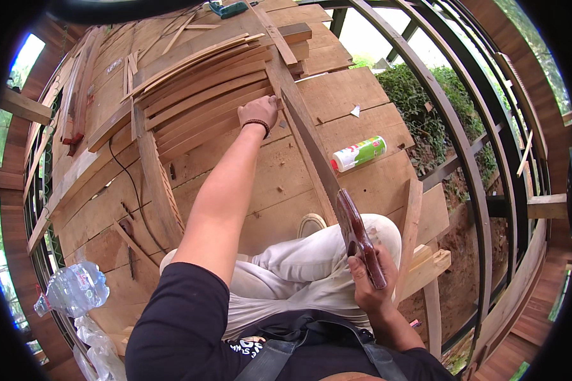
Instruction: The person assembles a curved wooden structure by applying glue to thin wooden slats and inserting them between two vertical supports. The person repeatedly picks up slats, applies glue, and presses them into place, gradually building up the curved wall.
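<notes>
My right hand (374,279) is wrapped round the brown wooden handle (357,238) of a handsaw. The saw blade (321,155) stretches forward, away from me, alongside a long wooden beam (302,143). Farther out, my left hand (258,113), with a dark bracelet at the wrist, is closed over the end of a thin wooden slat (232,105) beside the beam. Several similar slats (203,79) lie side by side across this beam and a second beam (152,168) on the left. Where the blade's teeth meet the wood is too small to tell.
A white and green bottle with a red cap (360,154) lies right of the saw. Left are a black cable (130,168) and a large clear water bottle (76,289). A green power tool (227,9) sits at the far end. Black metal rails (464,140) border the plank floor (356,95).
</notes>
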`<state>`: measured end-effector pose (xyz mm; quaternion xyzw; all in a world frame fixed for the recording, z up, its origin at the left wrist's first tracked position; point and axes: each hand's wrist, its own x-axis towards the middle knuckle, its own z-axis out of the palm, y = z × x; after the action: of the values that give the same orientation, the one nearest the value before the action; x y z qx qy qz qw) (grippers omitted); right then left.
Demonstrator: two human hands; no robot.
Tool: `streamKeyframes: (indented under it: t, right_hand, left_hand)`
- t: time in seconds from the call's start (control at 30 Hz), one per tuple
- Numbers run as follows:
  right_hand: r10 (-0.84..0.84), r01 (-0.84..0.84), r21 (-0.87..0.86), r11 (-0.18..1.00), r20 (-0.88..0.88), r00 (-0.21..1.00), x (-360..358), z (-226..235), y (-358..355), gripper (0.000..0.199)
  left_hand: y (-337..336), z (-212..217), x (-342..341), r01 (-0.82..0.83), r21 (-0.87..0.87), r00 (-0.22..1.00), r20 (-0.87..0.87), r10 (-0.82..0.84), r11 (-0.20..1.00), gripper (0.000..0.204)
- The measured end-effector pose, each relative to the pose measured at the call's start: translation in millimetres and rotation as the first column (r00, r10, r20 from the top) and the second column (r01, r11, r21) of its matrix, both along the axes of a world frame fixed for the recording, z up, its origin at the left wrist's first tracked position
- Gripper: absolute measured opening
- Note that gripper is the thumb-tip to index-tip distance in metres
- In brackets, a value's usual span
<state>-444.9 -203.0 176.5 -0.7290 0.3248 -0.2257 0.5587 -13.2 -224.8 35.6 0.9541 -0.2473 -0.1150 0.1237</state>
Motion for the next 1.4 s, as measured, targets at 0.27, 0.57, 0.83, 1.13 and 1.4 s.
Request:
streamKeyframes:
  t: [0.27,0.57,0.83,1.13,1.4]
  right_hand:
    - [0.046,-0.048,-0.072,0.996,-0.024,0.999,1.7,0.9,-5.1,0.015]
    - [0.08,-0.084,-0.167,0.982,-0.029,0.996,2.7,1.7,-3.8,0.016]
    - [0.08,-0.084,-0.091,0.992,-0.046,0.996,-0.6,4.2,-0.1,0.016]
    - [0.109,-0.112,-0.113,0.987,-0.033,0.993,-1.0,5.3,-2.9,0.017]
    - [0.118,-0.124,-0.108,0.986,-0.06,0.991,-0.2,6.9,-4.9,0.016]
  left_hand:
    - [-2.1,-2.6,6.7,0.006,0.009,0.999,-0.044,-0.005,1.0,0.055]
    - [-0.3,-9.2,10.8,0.006,0.007,1.0,-0.03,-0.006,1.0,0.054]
    - [3.0,-8.1,8.8,0.014,-0.059,1.0,-0.01,-0.015,0.998,0.055]
    - [1.2,-4.7,11.0,-0.017,-0.027,0.999,-0.033,0.016,1.0,0.052]
    - [-0.9,-7.8,13.0,-0.019,-0.017,0.998,-0.067,0.017,1.0,0.053]
